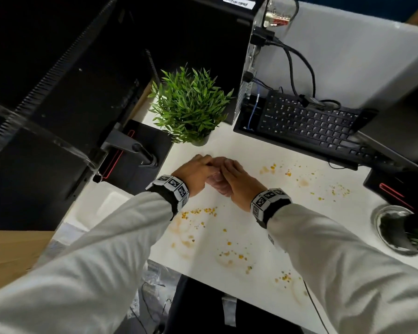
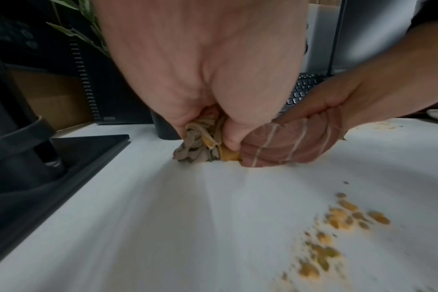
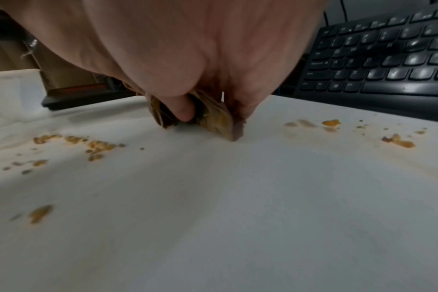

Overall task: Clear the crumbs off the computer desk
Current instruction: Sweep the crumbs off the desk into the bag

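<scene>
Both my hands meet over a bunched brownish cloth with pale stripes pressed onto the white desk. My left hand grips the cloth's gathered folds between thumb and fingers. My right hand curls round the other end of the cloth, thumb tucked into it. Yellow crumbs lie just behind my left wrist, more crumbs spread to the right, and others near the front edge. Faint orange smears mark the desk.
A potted green plant stands right behind my hands. A black keyboard leans at the back right against a computer case. A monitor stand base sits to the left. A round metal pot with a plant stands at the right edge.
</scene>
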